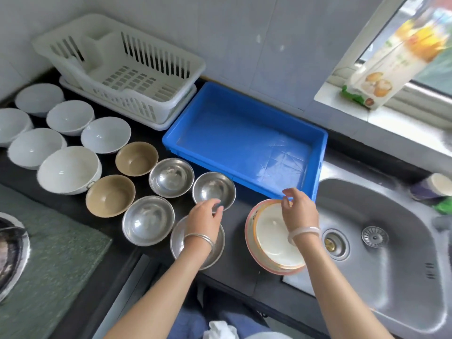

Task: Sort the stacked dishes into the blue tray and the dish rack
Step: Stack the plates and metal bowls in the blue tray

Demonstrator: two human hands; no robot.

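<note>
A stack of plates with pink and orange rims lies on the counter beside the sink. My right hand hovers over its far rim, fingers curled and apart, holding nothing that I can see. My left hand reaches over a steel bowl toward another steel bowl, fingers spread near its near rim. The blue tray stands empty behind the plates. The white dish rack sits empty at the back left.
Two more steel bowls, two tan bowls and several white bowls cover the dark counter to the left. The steel sink is on the right, a stove burner at far left.
</note>
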